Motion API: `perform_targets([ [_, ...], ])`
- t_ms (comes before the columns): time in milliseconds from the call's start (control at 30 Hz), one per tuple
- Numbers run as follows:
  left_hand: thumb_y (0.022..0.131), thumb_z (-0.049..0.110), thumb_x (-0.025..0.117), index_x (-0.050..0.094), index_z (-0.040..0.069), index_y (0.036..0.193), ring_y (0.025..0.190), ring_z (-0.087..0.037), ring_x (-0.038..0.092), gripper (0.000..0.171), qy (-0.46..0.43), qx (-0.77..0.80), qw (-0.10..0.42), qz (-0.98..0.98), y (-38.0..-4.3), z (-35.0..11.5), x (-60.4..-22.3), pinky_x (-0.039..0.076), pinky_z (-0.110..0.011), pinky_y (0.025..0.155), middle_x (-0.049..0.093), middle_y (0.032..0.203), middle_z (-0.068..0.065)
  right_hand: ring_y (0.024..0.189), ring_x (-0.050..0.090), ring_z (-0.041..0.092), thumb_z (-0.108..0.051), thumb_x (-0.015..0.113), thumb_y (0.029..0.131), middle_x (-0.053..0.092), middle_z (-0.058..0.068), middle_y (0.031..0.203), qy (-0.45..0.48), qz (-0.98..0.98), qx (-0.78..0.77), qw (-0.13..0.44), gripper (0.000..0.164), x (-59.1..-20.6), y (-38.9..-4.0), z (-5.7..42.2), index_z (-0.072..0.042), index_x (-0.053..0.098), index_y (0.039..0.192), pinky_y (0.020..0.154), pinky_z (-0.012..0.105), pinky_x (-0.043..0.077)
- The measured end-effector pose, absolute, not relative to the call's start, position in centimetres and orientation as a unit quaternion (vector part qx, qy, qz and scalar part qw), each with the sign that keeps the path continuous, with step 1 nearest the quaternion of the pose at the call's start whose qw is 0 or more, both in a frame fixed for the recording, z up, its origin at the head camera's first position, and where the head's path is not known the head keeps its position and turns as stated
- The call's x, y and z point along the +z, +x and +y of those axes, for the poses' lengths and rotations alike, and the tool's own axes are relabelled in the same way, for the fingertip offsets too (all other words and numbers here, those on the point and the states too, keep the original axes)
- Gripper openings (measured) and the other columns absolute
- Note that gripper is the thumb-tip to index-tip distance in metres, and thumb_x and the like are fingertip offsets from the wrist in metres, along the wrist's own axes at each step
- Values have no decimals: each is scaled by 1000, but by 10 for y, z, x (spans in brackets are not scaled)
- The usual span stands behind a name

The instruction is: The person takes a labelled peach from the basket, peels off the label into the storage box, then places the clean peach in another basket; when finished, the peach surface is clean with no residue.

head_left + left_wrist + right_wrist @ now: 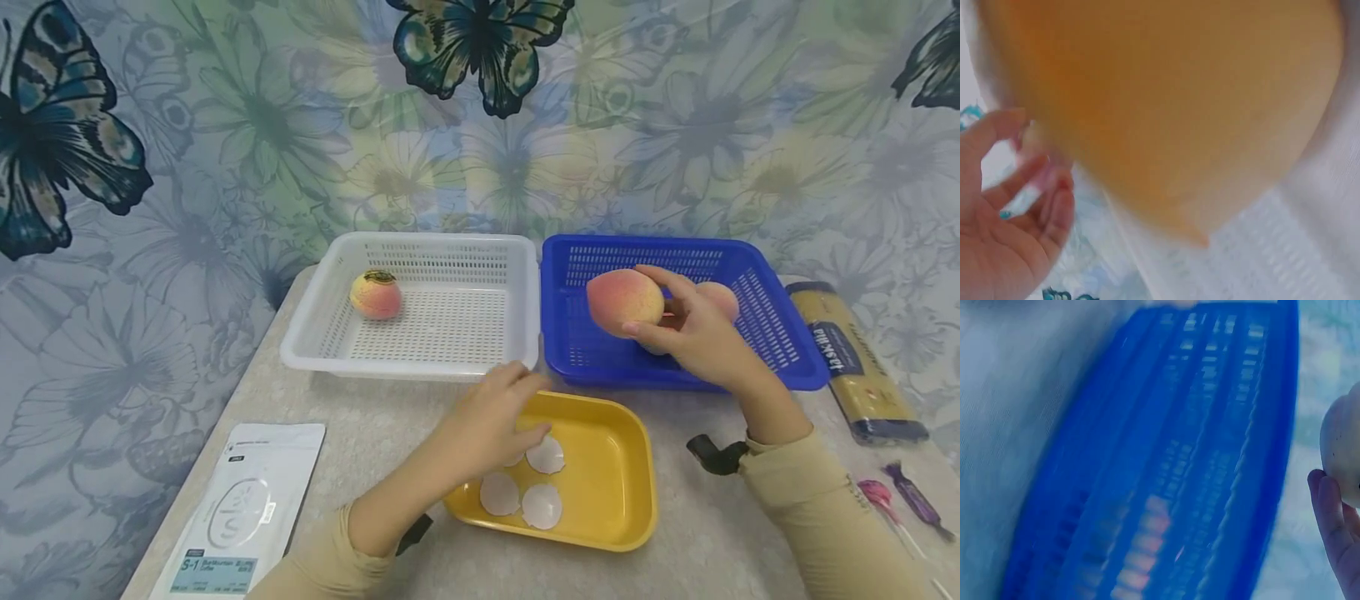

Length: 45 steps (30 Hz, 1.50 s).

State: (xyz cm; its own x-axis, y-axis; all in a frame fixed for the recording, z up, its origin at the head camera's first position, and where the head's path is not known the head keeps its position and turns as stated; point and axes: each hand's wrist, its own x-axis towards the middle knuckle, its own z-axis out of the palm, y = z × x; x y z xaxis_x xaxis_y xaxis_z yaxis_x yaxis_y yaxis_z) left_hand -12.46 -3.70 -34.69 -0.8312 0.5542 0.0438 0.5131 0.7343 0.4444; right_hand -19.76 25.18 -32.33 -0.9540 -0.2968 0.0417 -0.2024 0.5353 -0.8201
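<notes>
My right hand (693,329) holds a pink and yellow peach (624,302) by its side, over the blue basket (588,354). In the right wrist view, fingers (1332,512) touch the pale side of that peach (1341,450). Another peach (718,300) shows partly behind the hand in the blue basket. My left hand (487,425) is over the yellow tray (607,492), its fingers loosely bent and nothing seen in them. One peach (377,296), its brownish stem end upward, lies in the left part of the white basket (420,367).
Several round white pieces (542,506) lie in the yellow tray, some partly covered by the left hand. A white pouch (236,508) lies at the left. To the right are a yellow pasta packet (855,358), a purple wrapped candy (917,500) and a pink lollipop (877,493).
</notes>
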Motion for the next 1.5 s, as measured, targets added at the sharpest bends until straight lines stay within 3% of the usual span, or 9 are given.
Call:
perform_targets([
  [100,89,37,72,55,14,138,121,-23,54,56,239,237,27,941,-143,-39,-342,49,-39,104,58,130,-6,120,60,34,-38,69,92,41,11,149,-88,891,-444,39,77,-328,-208,263,-24,28,156,80,19,54],
  [233,90,44,69,44,11,148,141,-29,43,71,220,232,31,947,-165,-35,-346,37,-45,117,45,151,-11,123,55,36,-47,66,92,37,13,150,-41,899,-434,33,83,-338,-225,273,-20,23,158,92,39,53],
  [300,91,49,66,39,11,152,146,-29,36,77,217,229,46,948,-173,-32,-351,33,-46,119,36,158,-12,121,53,39,-49,65,92,36,16,152,-30,904,-425,31,84,-343,-234,276,-18,23,158,96,50,50],
  [467,94,54,61,28,12,157,152,-28,24,83,207,228,82,948,-185,-24,-363,26,-45,122,22,165,-10,129,44,44,-53,64,91,36,22,155,18,922,-386,27,89,-351,-255,275,-13,22,158,106,63,36],
  [667,95,55,57,29,14,157,154,-25,20,79,206,219,92,949,-188,-23,-370,25,-43,123,18,167,-7,139,34,48,-38,65,95,32,30,154,13,925,-380,24,87,-359,-275,266,0,16,157,115,63,27],
  [767,95,58,55,30,14,157,154,-25,19,79,208,217,92,949,-188,-24,-371,26,-43,123,17,167,-6,141,31,49,-34,63,96,29,31,155,13,924,-381,38,86,-364,-283,264,2,14,157,117,62,24],
  [967,95,58,55,30,15,157,154,-23,19,79,209,214,90,950,-189,-24,-373,28,-43,121,17,167,-5,143,26,51,-36,58,97,26,34,155,9,941,-331,71,86,-380,-293,261,1,11,157,118,63,19],
  [1200,95,59,55,30,17,157,154,-21,20,79,209,213,96,950,-188,-21,-372,32,-43,120,18,167,-3,144,23,52,-50,56,96,24,33,157,8,952,-286,110,93,-389,-295,259,1,8,158,117,66,19],
  [1500,93,58,58,34,17,155,152,-21,24,79,210,231,96,945,-191,-20,-370,32,-42,120,19,167,-3,139,27,56,-55,58,93,28,35,154,-11,965,-250,81,97,-386,-291,259,4,13,156,114,68,21],
])
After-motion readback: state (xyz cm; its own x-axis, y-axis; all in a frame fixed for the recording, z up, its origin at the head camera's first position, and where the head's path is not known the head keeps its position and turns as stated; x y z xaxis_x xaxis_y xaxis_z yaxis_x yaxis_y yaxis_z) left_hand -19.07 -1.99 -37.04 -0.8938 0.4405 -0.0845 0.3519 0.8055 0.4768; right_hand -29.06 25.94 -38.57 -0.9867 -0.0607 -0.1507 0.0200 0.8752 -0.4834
